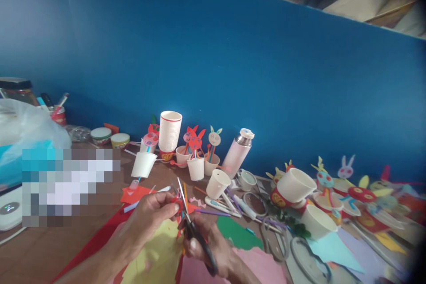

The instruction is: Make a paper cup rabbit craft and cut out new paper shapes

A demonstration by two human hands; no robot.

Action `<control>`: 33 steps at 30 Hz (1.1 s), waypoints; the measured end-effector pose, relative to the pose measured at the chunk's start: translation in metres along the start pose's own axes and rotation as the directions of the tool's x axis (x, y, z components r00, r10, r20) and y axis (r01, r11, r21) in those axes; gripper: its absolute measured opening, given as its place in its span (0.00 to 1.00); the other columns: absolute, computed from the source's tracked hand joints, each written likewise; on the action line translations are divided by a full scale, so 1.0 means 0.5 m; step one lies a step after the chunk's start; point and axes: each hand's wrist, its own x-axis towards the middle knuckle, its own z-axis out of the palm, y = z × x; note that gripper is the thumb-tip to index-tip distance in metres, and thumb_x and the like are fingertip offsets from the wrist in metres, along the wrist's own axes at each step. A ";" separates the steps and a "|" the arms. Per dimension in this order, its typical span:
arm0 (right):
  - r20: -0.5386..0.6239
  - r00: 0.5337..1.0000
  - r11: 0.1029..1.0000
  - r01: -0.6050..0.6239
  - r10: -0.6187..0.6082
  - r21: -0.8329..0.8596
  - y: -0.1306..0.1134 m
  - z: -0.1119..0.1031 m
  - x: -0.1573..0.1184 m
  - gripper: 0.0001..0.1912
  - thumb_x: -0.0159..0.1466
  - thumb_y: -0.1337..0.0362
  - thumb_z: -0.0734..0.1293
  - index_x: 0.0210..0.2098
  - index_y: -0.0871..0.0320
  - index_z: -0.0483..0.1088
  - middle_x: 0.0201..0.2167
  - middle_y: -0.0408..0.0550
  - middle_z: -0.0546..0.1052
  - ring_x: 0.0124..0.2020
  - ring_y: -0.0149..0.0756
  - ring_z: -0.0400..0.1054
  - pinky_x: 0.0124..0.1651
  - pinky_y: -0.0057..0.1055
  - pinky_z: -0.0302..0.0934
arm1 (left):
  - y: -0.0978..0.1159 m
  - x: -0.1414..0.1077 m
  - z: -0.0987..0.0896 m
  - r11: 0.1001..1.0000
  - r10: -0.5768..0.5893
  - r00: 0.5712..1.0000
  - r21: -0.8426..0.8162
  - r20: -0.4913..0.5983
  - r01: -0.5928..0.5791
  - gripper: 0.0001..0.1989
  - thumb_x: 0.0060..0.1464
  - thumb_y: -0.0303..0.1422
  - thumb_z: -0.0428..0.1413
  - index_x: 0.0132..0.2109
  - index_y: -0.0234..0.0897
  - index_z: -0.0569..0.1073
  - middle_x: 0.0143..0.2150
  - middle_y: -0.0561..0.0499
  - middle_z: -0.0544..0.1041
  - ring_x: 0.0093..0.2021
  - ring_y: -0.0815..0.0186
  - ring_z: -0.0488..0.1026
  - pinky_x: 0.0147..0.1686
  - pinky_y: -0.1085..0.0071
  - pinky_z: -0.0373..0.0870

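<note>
My right hand (208, 244) is wrapped round the black handles of a pair of scissors (203, 246), whose metal blades point up and stand slightly apart. Between the thumb and fingers of my left hand (155, 211) is a small piece of red paper (179, 202), right beside the blades. Part of that piece is hidden by my fingertips. Below my hands lie a yellow paper sheet (151, 255), a pink paper sheet (259, 266) and a green paper sheet (238, 233). A strip of red paper (96, 244) runs under my left forearm.
Behind my hands stand a stack of paper cups (170, 131), a white cup with a rabbit figure (196, 168) and a pink thermos (236, 153). More cups and animal figures crowd the right, near a white paper cup (296, 186). A plastic bag (29, 128) sits left, before a blue wall (213, 53).
</note>
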 end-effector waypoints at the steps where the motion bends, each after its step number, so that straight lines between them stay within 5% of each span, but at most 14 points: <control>1: -0.002 1.000 1.000 -0.006 0.006 -0.013 -0.002 0.000 0.000 0.26 0.55 0.44 0.65 0.40 0.61 0.66 0.25 0.42 0.64 0.25 0.28 0.56 0.30 0.25 0.52 | -0.001 0.000 -0.001 1.000 0.014 1.000 -0.008 0.010 -0.014 0.06 0.36 0.34 0.58 0.19 0.37 0.73 0.19 0.55 0.72 0.24 0.68 0.65 0.28 0.73 0.61; 17: -0.054 0.993 0.986 -0.108 0.101 -0.128 -0.018 -0.007 0.001 0.30 0.50 0.41 0.66 0.37 0.62 0.69 0.22 0.44 0.67 0.22 0.28 0.59 0.28 0.27 0.55 | -0.035 0.028 -0.022 1.000 0.022 0.994 -0.007 0.105 -0.021 0.06 0.38 0.33 0.59 0.22 0.35 0.74 0.19 0.54 0.73 0.23 0.69 0.65 0.27 0.73 0.61; 33: 0.009 0.998 0.985 -0.059 0.062 -0.162 -0.011 -0.022 -0.004 0.24 0.53 0.47 0.67 0.39 0.59 0.68 0.27 0.43 0.68 0.27 0.31 0.60 0.32 0.28 0.56 | -0.017 0.018 -0.024 1.000 0.017 0.985 0.000 0.173 -0.017 0.05 0.40 0.31 0.58 0.21 0.36 0.72 0.20 0.55 0.73 0.23 0.69 0.65 0.27 0.73 0.62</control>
